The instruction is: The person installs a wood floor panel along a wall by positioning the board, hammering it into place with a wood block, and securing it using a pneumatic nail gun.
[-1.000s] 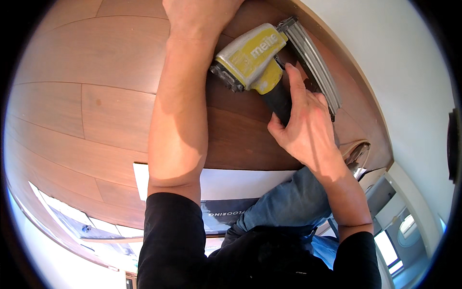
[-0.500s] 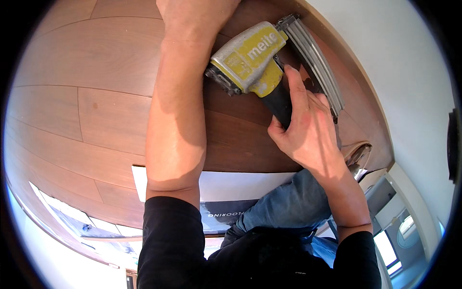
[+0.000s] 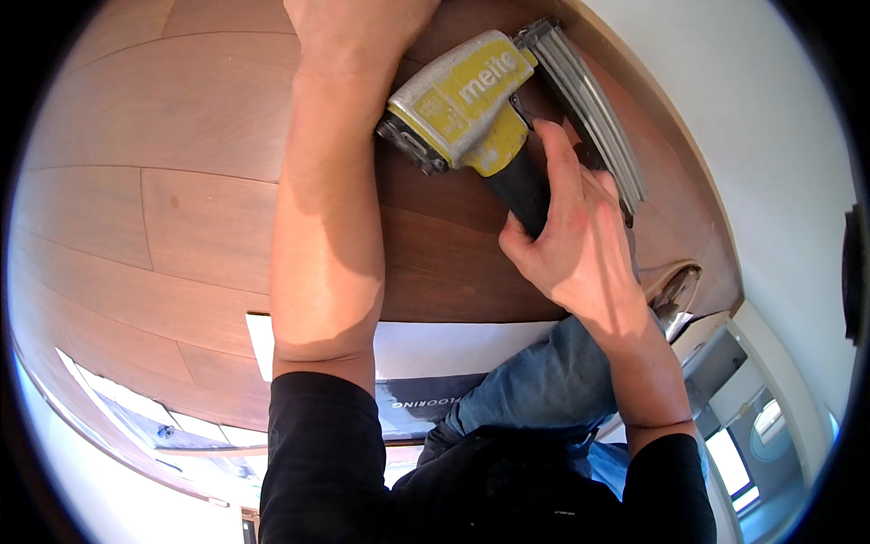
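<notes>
A yellow and grey nail gun lies over the brown wooden floorboards, its ribbed metal magazine angled along the right side. My right hand is wrapped round its black handle, thumb on the near side and index finger stretched up beside the trigger. My left arm reaches straight ahead, left of the tool's rear end. Of my left hand only the back and wrist show at the top edge; its fingers are out of the picture.
A wooden skirting board curves along the white wall at the right. Under my bent knee lies a white and dark cardboard package. A white-framed opening stands at the lower right, with a shiny tan-edged object beside it.
The nail gun and my right hand have shifted slightly left and toward the top edge. My left hand has slid a little left and farther out of the picture.
</notes>
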{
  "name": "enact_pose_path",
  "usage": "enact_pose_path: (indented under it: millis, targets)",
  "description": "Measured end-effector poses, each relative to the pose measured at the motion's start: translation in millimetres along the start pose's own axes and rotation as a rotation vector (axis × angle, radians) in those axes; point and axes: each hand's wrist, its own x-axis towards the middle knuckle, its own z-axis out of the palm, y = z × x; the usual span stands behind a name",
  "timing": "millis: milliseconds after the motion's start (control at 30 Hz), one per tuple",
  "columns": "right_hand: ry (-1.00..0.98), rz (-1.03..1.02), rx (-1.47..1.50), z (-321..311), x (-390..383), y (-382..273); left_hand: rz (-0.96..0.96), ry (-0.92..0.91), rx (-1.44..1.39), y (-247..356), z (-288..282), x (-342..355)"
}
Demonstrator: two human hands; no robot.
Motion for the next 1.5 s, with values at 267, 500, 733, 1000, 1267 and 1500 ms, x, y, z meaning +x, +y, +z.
enact_pose_path:
  millis: [267,500,733,1000,1267,1500]
  targets:
    - [0.016,-0.034,-0.005,4,-1,4,-0.027,-0.032,-0.012,3,-2,0]
    - [0.007,-0.093,-0.01,6,-16,9,-0.012,-0.005,-0.032,2,1,0]
    - [-0.067,-0.2,-0.053,13,-40,22,-0.022,0.011,-0.034,3,0,-1]
    - [0.258,-0.272,-0.064,-18,-1,36,0.087,0.058,0.024,-7,4,-2]
    - [0.336,0.169,-0.224,-13,98,33,0.085,-0.077,-0.061,7,-3,3]
    - [0.342,0.349,-0.253,-9,98,46,0.063,-0.041,-0.063,1,4,5]
